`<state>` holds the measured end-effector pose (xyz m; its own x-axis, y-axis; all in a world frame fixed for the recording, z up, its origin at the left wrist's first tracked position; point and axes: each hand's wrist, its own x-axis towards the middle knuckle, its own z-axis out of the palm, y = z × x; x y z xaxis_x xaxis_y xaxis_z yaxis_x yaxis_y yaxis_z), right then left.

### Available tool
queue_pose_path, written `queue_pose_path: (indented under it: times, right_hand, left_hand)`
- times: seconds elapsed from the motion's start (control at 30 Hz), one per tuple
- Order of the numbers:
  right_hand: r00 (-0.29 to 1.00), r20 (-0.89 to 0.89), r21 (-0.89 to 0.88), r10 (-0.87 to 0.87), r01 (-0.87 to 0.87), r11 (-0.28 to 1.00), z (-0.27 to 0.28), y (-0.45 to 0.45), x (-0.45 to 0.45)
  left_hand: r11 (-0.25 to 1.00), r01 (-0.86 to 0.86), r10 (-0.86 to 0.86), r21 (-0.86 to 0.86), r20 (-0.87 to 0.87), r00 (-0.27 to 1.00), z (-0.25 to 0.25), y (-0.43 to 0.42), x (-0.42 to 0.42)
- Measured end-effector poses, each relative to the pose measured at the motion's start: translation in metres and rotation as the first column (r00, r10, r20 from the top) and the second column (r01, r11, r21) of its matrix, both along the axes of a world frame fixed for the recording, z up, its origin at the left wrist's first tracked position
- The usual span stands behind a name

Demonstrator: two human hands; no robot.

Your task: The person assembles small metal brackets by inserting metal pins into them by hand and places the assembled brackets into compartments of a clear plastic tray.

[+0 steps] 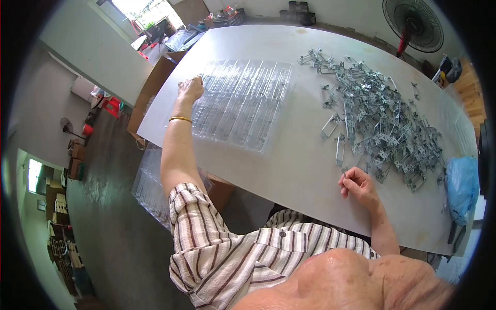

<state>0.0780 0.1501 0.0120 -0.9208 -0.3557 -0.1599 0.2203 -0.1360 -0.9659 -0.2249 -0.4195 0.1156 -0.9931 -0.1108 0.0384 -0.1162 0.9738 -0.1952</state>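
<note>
Head view: left hand [191, 89] is at the upper-left edge of the clear plastic tray [237, 111], fingers curled; can't tell if they pinch the rim or just rest on it. Arm is stretched out, gold bracelet [180, 119] near the wrist. Tray lies flat on the left half of the white table [305, 173], long lanes running lengthwise; glare and blur, so can't confirm what sits in the lanes.

Right hand [358, 185] is at the near edge of the heap of metal parts [387, 121], thumb and index tips drawn close together. Something small and grey shows right at the tips; can't tell if it's pinched or lying behind.

Heap covers the right half of the table, tangled, a few pieces loose on its left side. Tray and heap are apart, bare tabletop between.

Blue plastic bag [462, 186] at the table's right edge. Black fan [413, 25] beyond the far right side.
</note>
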Motion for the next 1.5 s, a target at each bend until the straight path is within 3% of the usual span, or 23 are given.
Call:
queue_pose_path:
  times: [0.33,0.53,0.63,0.73,0.8,0.83,0.9,1.0,1.07,1.13,1.17,1.23,1.27,1.3,1.33,1.43,1.47,1.5]
  right_hand:
    - [1.0,0.011,-0.022,-0.005,0.005,1.0,0.003,-0.001,0.003]
    - [1.0,0.015,-0.001,-0.007,0.007,1.0,0.005,-0.002,0.004]
    - [1.0,0.018,-0.01,-0.007,0.007,1.0,0.005,-0.003,0.003]
    - [1.0,0.014,-0.022,-0.01,0.011,1.0,0.003,-0.003,0.002]
    - [1.0,0.014,-0.024,-0.019,0.019,1.0,0.001,-0.004,0.001]
    - [1.0,0.017,-0.026,-0.024,0.024,0.999,0.001,-0.004,0.001]
    - [1.0,0.012,-0.021,-0.022,0.022,1.0,-0.002,-0.005,0.001]
    - [1.0,0.01,0.01,0.0,-0.001,1.0,-0.002,-0.005,0.001]
    - [0.999,0.039,0.036,0.021,-0.023,0.999,0.006,-0.011,0.0]
    - [0.993,0.039,0.072,0.108,-0.11,0.991,0.012,-0.014,-0.004]
    - [0.988,0.048,0.089,0.148,-0.152,0.984,0.014,-0.016,-0.005]
    - [0.973,0.028,0.133,0.228,-0.229,0.964,0.051,-0.038,-0.009]
    - [0.963,0.029,0.164,0.269,-0.27,0.949,0.026,-0.029,-0.009]
    - [0.95,0.033,0.194,0.312,-0.312,0.93,0.025,-0.029,-0.011]
    - [0.922,0.004,0.379,0.387,-0.359,0.853,0.025,-0.028,-0.017]
    - [0.96,-0.102,0.058,0.26,-0.255,0.965,0.037,-0.042,-0.015]
    - [0.964,-0.019,0.067,0.265,-0.263,0.962,0.048,-0.043,-0.013]
    - [0.975,-0.077,0.009,0.207,-0.207,0.978,0.033,-0.042,-0.016]
  left_hand:
    - [0.986,-0.028,0.034,0.166,-0.038,0.999,-0.002,0.001,-0.004]
    - [0.984,-0.015,0.028,0.179,-0.069,0.997,-0.007,0.001,-0.006]
    - [0.99,0.059,-0.031,0.131,-0.202,0.979,0.003,0.013,-0.004]
    - [0.895,0.349,-0.192,0.28,-0.465,0.864,0.023,0.044,0.0]
    - [0.755,0.522,-0.24,0.398,-0.573,0.784,0.049,0.091,0.014]
    - [0.714,0.51,-0.206,0.48,-0.552,0.808,0.064,0.119,0.026]
    - [0.52,0.679,-0.294,0.518,-0.638,0.712,0.083,0.169,0.046]
    - [0.106,0.793,-0.397,0.6,-0.706,0.587,0.114,0.246,0.098]
    - [-0.019,0.861,-0.456,0.508,-0.771,0.445,0.137,0.285,0.144]
    - [-0.338,0.778,-0.479,0.53,-0.808,0.343,0.147,0.309,0.18]
    - [-0.542,0.673,-0.38,0.503,-0.861,0.338,0.142,0.324,0.191]
    - [-0.733,0.552,-0.313,0.397,-0.918,0.244,0.142,0.335,0.212]
    - [-0.859,0.387,-0.24,0.337,-0.93,0.277,0.138,0.346,0.223]
    - [-0.931,0.25,-0.186,0.265,-0.936,0.299,0.134,0.353,0.23]
    - [-0.978,0.109,-0.135,0.178,-0.938,0.321,0.13,0.361,0.236]
    - [-0.993,-0.114,-0.008,-0.027,-0.955,0.296,0.119,0.38,0.241]
    - [-0.987,-0.138,0.042,-0.083,-0.961,0.272,0.114,0.388,0.241]
    - [-0.982,-0.157,0.055,-0.101,-0.96,0.275,0.11,0.389,0.243]
